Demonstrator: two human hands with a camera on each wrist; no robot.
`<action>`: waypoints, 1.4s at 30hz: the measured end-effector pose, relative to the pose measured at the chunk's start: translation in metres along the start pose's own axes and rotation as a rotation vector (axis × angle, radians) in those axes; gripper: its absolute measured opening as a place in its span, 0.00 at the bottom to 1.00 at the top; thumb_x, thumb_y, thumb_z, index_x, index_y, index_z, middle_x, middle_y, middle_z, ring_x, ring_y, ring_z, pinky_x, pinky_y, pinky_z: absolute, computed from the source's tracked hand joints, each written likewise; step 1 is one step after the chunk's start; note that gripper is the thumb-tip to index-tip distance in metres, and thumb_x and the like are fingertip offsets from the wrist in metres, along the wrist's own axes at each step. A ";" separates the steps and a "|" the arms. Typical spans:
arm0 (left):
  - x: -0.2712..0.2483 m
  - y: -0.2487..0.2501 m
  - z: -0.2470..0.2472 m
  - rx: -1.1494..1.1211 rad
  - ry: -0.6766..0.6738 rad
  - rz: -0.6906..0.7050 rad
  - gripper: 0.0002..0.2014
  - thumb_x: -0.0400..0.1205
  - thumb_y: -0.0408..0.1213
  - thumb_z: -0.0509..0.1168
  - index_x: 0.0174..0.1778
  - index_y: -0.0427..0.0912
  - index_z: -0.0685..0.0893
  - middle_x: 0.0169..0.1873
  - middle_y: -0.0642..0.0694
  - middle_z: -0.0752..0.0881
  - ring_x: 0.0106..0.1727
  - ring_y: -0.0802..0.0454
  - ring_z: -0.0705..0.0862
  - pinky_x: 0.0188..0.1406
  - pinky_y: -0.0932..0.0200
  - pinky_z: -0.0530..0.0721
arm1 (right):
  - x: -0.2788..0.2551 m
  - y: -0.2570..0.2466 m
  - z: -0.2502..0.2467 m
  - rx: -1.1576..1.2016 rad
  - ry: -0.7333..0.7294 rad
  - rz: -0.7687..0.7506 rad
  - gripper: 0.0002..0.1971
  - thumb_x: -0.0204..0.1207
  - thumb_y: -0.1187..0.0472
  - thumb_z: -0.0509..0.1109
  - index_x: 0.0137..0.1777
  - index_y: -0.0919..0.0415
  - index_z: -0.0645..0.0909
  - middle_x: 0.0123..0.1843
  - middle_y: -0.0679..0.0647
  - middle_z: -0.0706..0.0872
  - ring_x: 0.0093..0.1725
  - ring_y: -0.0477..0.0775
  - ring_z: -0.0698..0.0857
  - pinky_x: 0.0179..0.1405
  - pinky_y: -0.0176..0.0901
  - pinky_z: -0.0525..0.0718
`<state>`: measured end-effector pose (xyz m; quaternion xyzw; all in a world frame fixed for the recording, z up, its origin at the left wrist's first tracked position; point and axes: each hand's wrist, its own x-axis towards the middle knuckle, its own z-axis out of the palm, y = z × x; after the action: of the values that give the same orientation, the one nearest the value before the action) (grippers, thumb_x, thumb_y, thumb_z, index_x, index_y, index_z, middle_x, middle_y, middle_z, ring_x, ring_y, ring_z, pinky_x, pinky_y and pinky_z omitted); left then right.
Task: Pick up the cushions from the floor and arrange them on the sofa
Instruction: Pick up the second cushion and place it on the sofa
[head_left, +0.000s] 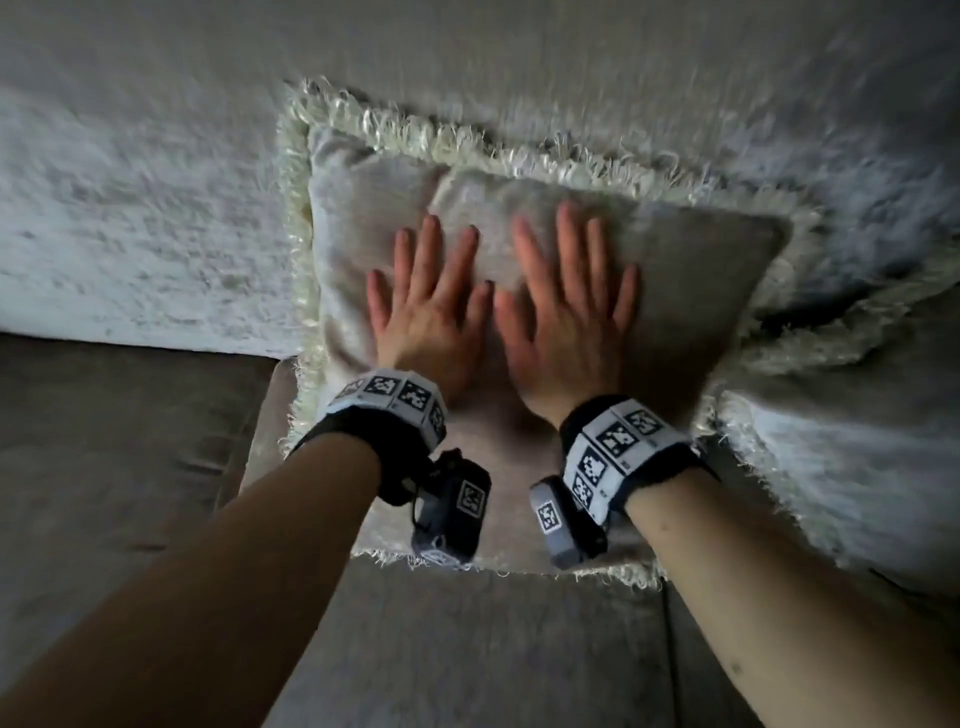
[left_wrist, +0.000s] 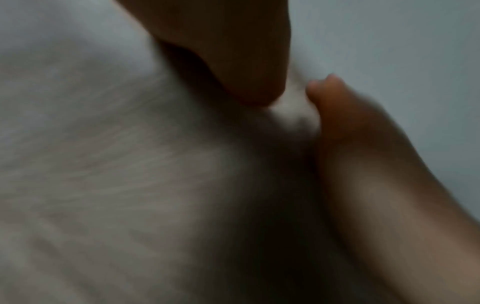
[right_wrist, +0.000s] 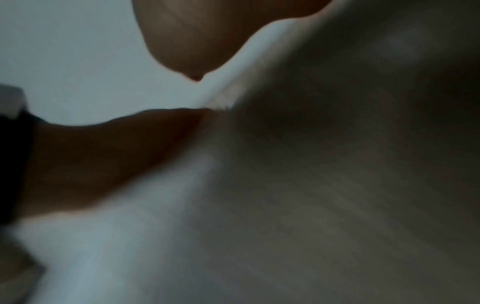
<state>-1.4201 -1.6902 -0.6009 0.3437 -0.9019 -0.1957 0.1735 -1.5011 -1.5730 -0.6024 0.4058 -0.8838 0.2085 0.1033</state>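
Observation:
A beige cushion (head_left: 691, 291) with a cream fringe leans against the sofa back (head_left: 467, 47), its lower edge on the seat (head_left: 467, 649). My left hand (head_left: 426, 306) and right hand (head_left: 566, 312) lie side by side on its front, fingers straight and spread, pressing flat into the fabric. Both wrist views are blurred: in the left wrist view the cushion fabric (left_wrist: 116, 164) fills the lower left; in the right wrist view the cushion fabric (right_wrist: 337, 185) fills the right side.
A second fringed cushion (head_left: 852, 467) sits on the sofa to the right, overlapping the first one's corner. A pale shaggy throw (head_left: 130, 234) covers the sofa back on the left. The brown seat (head_left: 104, 441) extends to the left.

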 end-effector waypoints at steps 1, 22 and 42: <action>-0.007 -0.036 0.019 0.131 -0.133 -0.079 0.29 0.85 0.60 0.47 0.83 0.68 0.45 0.86 0.55 0.41 0.86 0.45 0.40 0.81 0.34 0.37 | -0.023 0.025 0.029 -0.137 -0.117 -0.018 0.29 0.83 0.38 0.48 0.85 0.36 0.52 0.89 0.46 0.46 0.88 0.52 0.45 0.80 0.76 0.45; -0.004 -0.050 0.055 0.271 -0.209 0.041 0.31 0.86 0.59 0.43 0.85 0.61 0.42 0.86 0.50 0.40 0.86 0.50 0.40 0.79 0.26 0.44 | -0.042 0.029 0.048 -0.163 -0.421 0.523 0.31 0.83 0.34 0.41 0.84 0.33 0.38 0.88 0.46 0.35 0.86 0.58 0.35 0.74 0.85 0.40; -0.110 -0.069 0.035 0.125 -0.259 0.038 0.31 0.83 0.55 0.42 0.84 0.56 0.57 0.86 0.44 0.51 0.85 0.34 0.47 0.75 0.21 0.54 | -0.092 -0.015 0.028 -0.082 0.080 0.292 0.31 0.85 0.47 0.51 0.87 0.48 0.50 0.89 0.61 0.47 0.87 0.66 0.47 0.79 0.72 0.49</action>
<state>-1.3204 -1.6541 -0.6837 0.3087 -0.9335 -0.1787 0.0378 -1.4304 -1.5323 -0.6560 0.2597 -0.9364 0.2010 0.1236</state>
